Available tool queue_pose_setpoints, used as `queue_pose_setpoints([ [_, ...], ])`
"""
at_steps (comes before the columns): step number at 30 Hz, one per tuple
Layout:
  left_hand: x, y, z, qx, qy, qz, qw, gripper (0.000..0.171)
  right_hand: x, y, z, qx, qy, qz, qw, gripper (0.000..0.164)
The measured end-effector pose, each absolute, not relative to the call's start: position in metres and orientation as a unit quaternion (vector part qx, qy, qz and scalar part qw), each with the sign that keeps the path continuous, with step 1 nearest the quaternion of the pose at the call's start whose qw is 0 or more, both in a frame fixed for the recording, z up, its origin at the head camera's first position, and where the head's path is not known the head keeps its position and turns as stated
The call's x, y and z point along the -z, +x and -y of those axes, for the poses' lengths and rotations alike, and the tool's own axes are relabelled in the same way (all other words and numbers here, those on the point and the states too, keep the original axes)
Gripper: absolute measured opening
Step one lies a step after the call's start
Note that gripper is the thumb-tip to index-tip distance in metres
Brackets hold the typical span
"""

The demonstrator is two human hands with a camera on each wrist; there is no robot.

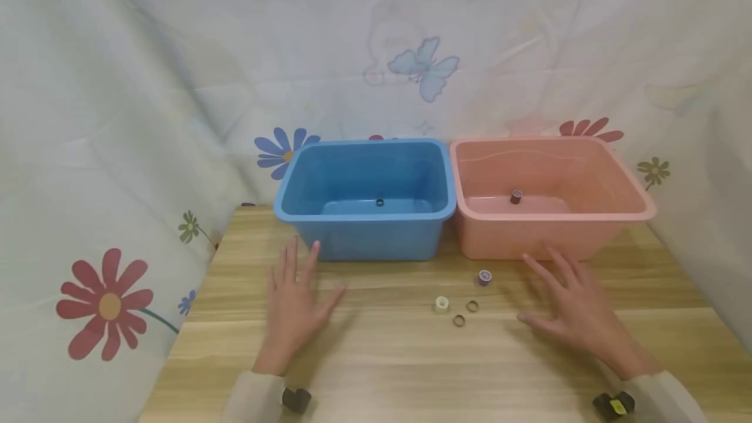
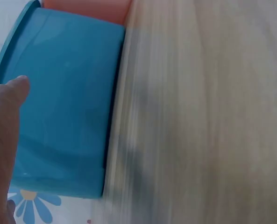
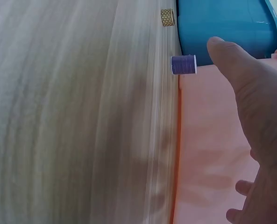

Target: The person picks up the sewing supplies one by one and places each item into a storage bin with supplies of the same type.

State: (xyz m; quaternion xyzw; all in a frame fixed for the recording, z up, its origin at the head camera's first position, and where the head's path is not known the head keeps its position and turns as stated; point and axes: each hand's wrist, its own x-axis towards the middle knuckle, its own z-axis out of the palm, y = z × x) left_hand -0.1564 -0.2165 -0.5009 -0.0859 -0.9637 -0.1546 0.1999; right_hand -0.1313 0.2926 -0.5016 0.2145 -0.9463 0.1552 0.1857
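Note:
My left hand (image 1: 294, 309) is spread over the table in front of the blue bin (image 1: 370, 238), holding nothing. My right hand (image 1: 578, 309), fingers also spread and nothing in it, hovers before the pink bin (image 1: 529, 240). Nearest to it stands a purple thread spool (image 1: 484, 278), which the right wrist view shows with white ends. A cream spool-like piece (image 1: 442, 305) and two small gold rings (image 1: 472, 306) sit to the left of the right hand. Inside the blue bin lies a small dark ring (image 1: 380, 202). A dark thread spool (image 1: 516, 196) stands in the pink bin.
Both bins stand side by side at the back of the wooden table (image 1: 376, 371). Behind them hangs a pale curtain (image 1: 329, 38) with printed flowers and a butterfly. Each wrist wears a small black device.

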Motion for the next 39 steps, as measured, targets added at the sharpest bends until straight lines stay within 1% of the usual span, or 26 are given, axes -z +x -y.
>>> queue_pose_setpoints([
  [3,0.499,-0.159,0.223,0.180,-0.084,0.956,0.217,0.099,0.501,-0.132,-0.290,-0.160,0.221,0.945,0.179,0.107],
  [9,0.494,-0.164,0.237,0.230,-0.091,0.930,0.273,0.099,0.502,-0.135,-0.284,-0.161,0.248,0.937,0.185,0.106],
  [12,0.487,-0.168,0.243,0.275,-0.080,0.919,0.272,0.099,0.503,-0.137,-0.281,-0.176,0.254,0.935,0.175,0.106],
  [16,0.475,-0.178,0.248,0.339,-0.070,0.902,0.258,0.101,0.502,-0.141,-0.276,-0.200,0.259,0.931,0.159,0.106],
  [21,0.461,-0.195,0.251,0.395,-0.077,0.882,0.244,0.099,0.503,-0.147,-0.267,-0.210,0.270,0.926,0.162,0.105],
  [24,0.455,-0.204,0.252,0.443,-0.072,0.865,0.223,0.095,0.507,-0.149,-0.263,-0.211,0.263,0.929,0.151,0.104],
  [26,0.453,-0.209,0.252,0.480,-0.065,0.852,0.197,0.093,0.509,-0.149,-0.260,-0.216,0.255,0.932,0.138,0.102],
  [31,0.451,-0.219,0.252,0.545,-0.058,0.825,0.134,0.086,0.514,-0.148,-0.252,-0.246,0.238,0.933,0.108,0.096],
  [35,0.443,-0.222,0.245,0.576,-0.070,0.805,0.122,0.080,0.517,-0.147,-0.244,-0.270,0.233,0.929,0.100,0.089],
  [39,0.427,-0.215,0.234,0.593,-0.072,0.793,0.116,0.078,0.519,-0.147,-0.237,-0.279,0.237,0.924,0.111,0.079],
])
